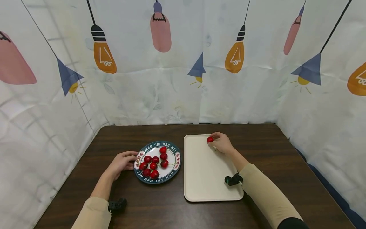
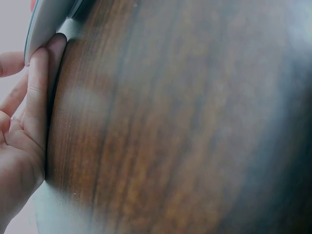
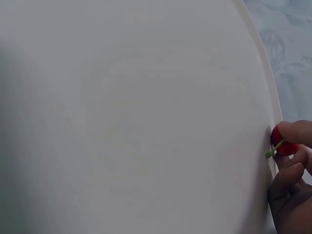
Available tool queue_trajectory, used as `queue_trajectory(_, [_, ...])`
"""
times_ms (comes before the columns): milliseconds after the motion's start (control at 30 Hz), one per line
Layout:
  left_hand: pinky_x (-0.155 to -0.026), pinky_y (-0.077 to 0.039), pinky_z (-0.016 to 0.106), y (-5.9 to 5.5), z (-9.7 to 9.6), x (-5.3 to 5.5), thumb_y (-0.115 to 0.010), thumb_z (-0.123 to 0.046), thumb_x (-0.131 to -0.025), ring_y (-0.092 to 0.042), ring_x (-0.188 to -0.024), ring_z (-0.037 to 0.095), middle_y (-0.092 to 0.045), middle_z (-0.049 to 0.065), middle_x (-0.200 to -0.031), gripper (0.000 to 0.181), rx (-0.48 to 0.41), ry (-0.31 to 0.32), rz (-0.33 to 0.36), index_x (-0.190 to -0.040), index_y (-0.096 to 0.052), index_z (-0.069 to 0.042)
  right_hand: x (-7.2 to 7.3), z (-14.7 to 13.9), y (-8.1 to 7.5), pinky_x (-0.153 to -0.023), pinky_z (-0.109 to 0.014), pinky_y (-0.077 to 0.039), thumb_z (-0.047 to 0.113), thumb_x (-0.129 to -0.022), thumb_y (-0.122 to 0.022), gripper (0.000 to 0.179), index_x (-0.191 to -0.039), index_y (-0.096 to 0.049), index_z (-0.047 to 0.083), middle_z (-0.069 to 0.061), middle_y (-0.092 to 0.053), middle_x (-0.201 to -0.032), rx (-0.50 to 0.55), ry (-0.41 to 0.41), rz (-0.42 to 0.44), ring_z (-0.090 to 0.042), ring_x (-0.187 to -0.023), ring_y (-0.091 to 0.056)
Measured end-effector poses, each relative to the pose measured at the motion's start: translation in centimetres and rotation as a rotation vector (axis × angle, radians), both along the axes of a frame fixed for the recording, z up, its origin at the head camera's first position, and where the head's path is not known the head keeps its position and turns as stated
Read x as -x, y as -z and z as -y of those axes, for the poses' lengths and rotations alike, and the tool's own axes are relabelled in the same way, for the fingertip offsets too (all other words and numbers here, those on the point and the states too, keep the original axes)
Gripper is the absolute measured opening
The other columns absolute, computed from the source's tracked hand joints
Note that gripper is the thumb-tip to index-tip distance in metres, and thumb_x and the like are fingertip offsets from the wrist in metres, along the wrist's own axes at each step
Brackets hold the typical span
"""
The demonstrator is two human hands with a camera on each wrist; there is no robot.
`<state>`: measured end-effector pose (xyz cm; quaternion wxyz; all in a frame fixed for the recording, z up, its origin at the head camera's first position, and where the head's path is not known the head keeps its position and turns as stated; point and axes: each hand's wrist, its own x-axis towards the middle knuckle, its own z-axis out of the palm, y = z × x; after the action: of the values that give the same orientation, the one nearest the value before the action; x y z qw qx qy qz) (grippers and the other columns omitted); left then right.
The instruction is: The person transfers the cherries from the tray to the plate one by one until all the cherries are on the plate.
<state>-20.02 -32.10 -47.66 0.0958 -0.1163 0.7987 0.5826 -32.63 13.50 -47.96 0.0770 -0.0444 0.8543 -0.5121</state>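
Note:
A round plate [image 1: 140, 174] with a dark blue, lettered rim bears several red cherries [image 1: 154, 174], some with stems. My left hand [image 1: 123, 163] holds the plate at its left edge. In the left wrist view, fingers [image 2: 37, 87] reach under the plate's rim [image 2: 40, 31], while another fingertip meets its edge. To the right lies a cream rectangular tray [image 1: 206, 178]. Over its far right part my right hand [image 1: 223, 143] pinches one cherry [image 1: 210, 140] between thumb and fingers. A short green stem sticks out from this cherry [image 3: 286, 147] in the right wrist view, close to the tray's edge.
The plate and tray lie side by side on a dark wooden table [image 1: 160, 206], with a narrow gap between them. White cloth [image 1: 160, 101] printed with lamps hangs behind the table and along both sides. Wrist cameras [image 1: 233, 180] are strapped over both tan sleeves.

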Motion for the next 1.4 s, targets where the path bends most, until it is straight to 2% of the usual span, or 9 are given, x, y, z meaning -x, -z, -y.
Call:
queue_trajectory(400, [-0.078, -0.061, 0.030, 0.0, 0.0, -0.1, -0.059, -0.024, -0.105, -0.069, -0.084, 0.020, -0.059, 0.026, -0.130, 0.050, -0.003, 0.008, -0.003, -0.145, -0.051, 0.005, -0.1, 0.1, 0.2, -0.065, -0.030, -0.051, 0.011, -0.091, -0.076, 0.037, -0.126, -0.064, 0.005, -0.014, -0.062, -0.125, -0.010, 0.002, -0.023, -0.028, -0.098, -0.055])
queue_trajectory(700, [-0.079, -0.061, 0.030, 0.1, 0.0, -0.2, -0.059, -0.025, -0.105, -0.069, -0.085, 0.021, -0.056, 0.029, -0.134, 0.051, 0.004, 0.008, -0.003, -0.146, -0.051, 0.004, -0.3, 0.1, 0.2, -0.059, -0.029, -0.051, 0.011, -0.091, -0.077, 0.038, -0.127, -0.064, 0.006, -0.013, -0.063, -0.122, -0.004, 0.005, -0.011, -0.023, -0.073, -0.054])
queue_trajectory(967, [-0.078, -0.061, 0.030, 0.0, 0.1, -0.1, -0.059, -0.024, -0.105, -0.070, -0.084, 0.020, -0.056, 0.029, -0.134, 0.050, 0.009, 0.008, -0.005, -0.145, -0.051, 0.004, -0.2, 0.1, 0.2, -0.073, -0.033, -0.047, 0.014, -0.090, -0.079, 0.038, -0.124, -0.065, 0.006, -0.012, -0.065, -0.119, -0.030, -0.018, -0.031, -0.026, -0.097, -0.055])
queue_trajectory(1167, [-0.078, -0.061, 0.030, 0.0, 0.0, -0.2, -0.058, -0.022, -0.105, -0.070, -0.084, 0.020, -0.056, 0.029, -0.134, 0.049, 0.004, 0.009, -0.013, -0.145, -0.051, 0.005, -0.4, 0.5, 0.3, -0.078, -0.033, -0.045, 0.012, -0.087, -0.081, 0.036, -0.119, -0.066, 0.004, -0.012, -0.068, -0.114, -0.007, -0.050, -0.060, -0.025, -0.097, -0.058])
queue_trajectory(1400, [-0.078, -0.061, 0.030, 0.0, 0.0, -0.2, -0.057, -0.022, -0.105, -0.069, -0.085, 0.020, -0.056, 0.029, -0.134, 0.049, -0.002, 0.011, -0.015, -0.145, -0.051, 0.005, -0.8, 1.5, 0.0, -0.075, -0.030, -0.044, 0.014, -0.086, -0.083, 0.037, -0.118, -0.067, 0.006, -0.011, -0.068, -0.114, 0.007, -0.074, -0.064, -0.023, -0.099, -0.056])
